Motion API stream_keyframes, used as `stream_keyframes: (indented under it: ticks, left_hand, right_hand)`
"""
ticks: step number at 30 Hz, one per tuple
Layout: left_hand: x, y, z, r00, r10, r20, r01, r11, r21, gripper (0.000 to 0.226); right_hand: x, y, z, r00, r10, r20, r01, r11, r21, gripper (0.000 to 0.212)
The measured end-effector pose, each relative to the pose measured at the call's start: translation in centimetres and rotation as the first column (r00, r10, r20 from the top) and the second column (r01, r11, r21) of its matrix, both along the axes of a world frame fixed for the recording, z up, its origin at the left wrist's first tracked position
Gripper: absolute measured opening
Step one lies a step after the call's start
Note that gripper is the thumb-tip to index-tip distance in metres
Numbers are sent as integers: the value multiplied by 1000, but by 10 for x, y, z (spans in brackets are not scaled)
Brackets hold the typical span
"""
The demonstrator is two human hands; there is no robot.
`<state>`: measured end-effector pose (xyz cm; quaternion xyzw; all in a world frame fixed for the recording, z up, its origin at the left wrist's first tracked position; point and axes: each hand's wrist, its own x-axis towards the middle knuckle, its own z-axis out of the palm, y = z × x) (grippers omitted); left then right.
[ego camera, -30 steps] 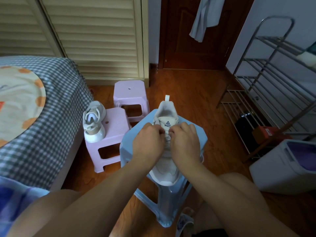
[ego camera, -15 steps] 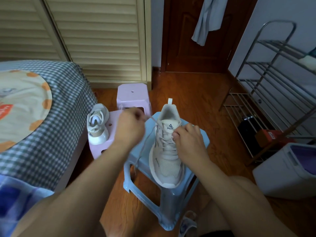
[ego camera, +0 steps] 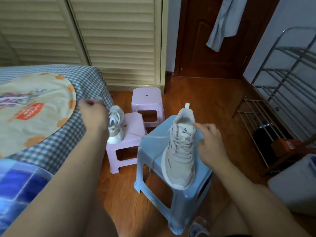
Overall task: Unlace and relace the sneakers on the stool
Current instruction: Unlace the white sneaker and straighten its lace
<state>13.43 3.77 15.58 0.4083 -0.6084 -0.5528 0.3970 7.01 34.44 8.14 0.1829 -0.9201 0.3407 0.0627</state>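
Observation:
A pale beige sneaker (ego camera: 179, 161) lies on the light blue stool (ego camera: 153, 151), toe towards me. Its lace (ego camera: 154, 137) runs out taut to the left from the top eyelets, with a loose strand hanging over the stool's front. My left hand (ego camera: 93, 113) is far out to the left by the bed edge, fingers curled and blurred; it seems to grip the lace end. My right hand (ego camera: 209, 139) rests against the sneaker's right collar, forefinger stretched to the tongue. A second sneaker (ego camera: 116, 127) stands toe-down on the near pink stool (ego camera: 130, 142).
Behind the near stool stands a second pink stool (ego camera: 147, 100). A checked bed (ego camera: 56, 127) fills the left. On the right are a metal shoe rack (ego camera: 287, 100) and a white bin (ego camera: 297, 183). Wooden floor surrounds the stools; my knees are at the bottom.
Both hands were together at the sneaker's top eyelets. My left hand has since swung far left, drawing the lace out taut; my right hand stays at the collar.

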Motion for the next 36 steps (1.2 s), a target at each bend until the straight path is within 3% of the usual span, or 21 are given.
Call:
stream_keyframes:
  ticks: [2, 4, 6, 9, 12, 19, 25, 36]
  left_hand:
    - [-1, 26, 1, 921, -320, 222, 315, 947, 59, 15]
    - [0, 54, -4, 721, -575, 387, 607, 794, 47, 14]
    - [-1, 81, -13, 542, -686, 486, 776, 630, 24, 10]
    - [-13, 108, -35, 437, -673, 597, 844, 536, -15, 15]
    - [-26, 125, -52, 451, -636, 626, 834, 550, -41, 25]
    - [-43, 118, -67, 583, -491, 647, 707, 699, -107, 25]
    - [-41, 119, -65, 530, -541, 653, 782, 610, -129, 14]
    - [-45, 111, -56, 484, -433, 760, 823, 521, -227, 18]
  right_hand:
    - [1, -3, 3, 999, -18, -37, 17, 999, -28, 56]
    - [1, -6, 8, 997, -22, -69, 18, 998, -58, 45]
    - [-3, -11, 15, 996, 24, -83, -29, 998, -49, 33]
    - [-17, -20, 25, 985, 150, -88, -138, 982, 128, 24]
    - [-27, -27, 17, 979, 188, -75, -166, 958, 234, 24]
    - [-26, -38, -6, 990, 120, -74, -108, 982, 152, 28]
    - [-31, -42, -6, 994, 90, -55, -83, 990, 115, 23]
    - [-28, -43, -10, 995, 73, -74, -66, 994, 92, 22]
